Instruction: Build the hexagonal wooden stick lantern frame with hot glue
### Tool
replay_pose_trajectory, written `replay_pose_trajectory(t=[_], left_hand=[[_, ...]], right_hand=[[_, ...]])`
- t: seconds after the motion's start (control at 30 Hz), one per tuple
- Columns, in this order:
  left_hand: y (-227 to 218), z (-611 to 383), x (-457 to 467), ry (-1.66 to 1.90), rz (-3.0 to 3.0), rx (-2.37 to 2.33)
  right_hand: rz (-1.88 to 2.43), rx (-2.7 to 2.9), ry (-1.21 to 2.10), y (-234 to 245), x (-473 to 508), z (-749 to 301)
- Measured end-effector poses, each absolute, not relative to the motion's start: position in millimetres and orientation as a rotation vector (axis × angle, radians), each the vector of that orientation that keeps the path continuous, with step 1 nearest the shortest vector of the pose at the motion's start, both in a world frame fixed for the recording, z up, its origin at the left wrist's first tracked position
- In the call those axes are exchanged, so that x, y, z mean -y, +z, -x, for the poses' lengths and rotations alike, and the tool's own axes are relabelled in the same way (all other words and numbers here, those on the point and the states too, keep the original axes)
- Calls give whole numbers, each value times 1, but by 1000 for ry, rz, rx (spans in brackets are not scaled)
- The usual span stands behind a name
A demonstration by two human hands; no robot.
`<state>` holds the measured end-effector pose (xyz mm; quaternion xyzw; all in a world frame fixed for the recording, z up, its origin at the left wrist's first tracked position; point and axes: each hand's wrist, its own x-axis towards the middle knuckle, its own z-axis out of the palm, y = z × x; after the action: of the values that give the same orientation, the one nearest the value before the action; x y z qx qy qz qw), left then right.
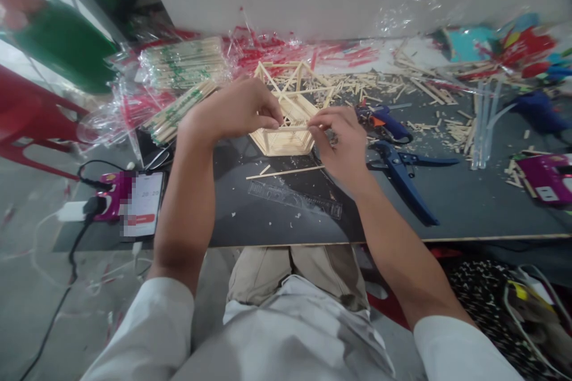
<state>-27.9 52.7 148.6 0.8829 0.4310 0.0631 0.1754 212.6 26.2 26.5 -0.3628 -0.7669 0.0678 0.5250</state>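
A small hexagonal frame of thin wooden sticks (288, 146) stands on the dark table, its front towards me. My left hand (243, 107) arches over its left side, thumb and fingers pinched together. On the right side my right hand (339, 140) is also pinched. A thin wooden stick (294, 128) runs between both sets of fingertips along the frame's front; its ends are hidden by the fingers. Just in front of the frame lie a loose long stick (286, 172) and a clear plastic ruler (295, 198).
Blue cutters (404, 181) and a blue glue gun (388, 123) lie right of my right hand. Stick bundles (183, 62) are at back left, clear glue sticks (485, 125) at right. A phone (145, 205) and purple power strip (114, 193) lie at the left edge.
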Motion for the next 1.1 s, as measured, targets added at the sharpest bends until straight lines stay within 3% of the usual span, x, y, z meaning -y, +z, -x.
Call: replay_pose_trajectory(t=[1.1], left_hand=[[159, 23, -51, 93, -2526, -1247]], right_hand=[[876, 1830, 254, 23, -29, -215]])
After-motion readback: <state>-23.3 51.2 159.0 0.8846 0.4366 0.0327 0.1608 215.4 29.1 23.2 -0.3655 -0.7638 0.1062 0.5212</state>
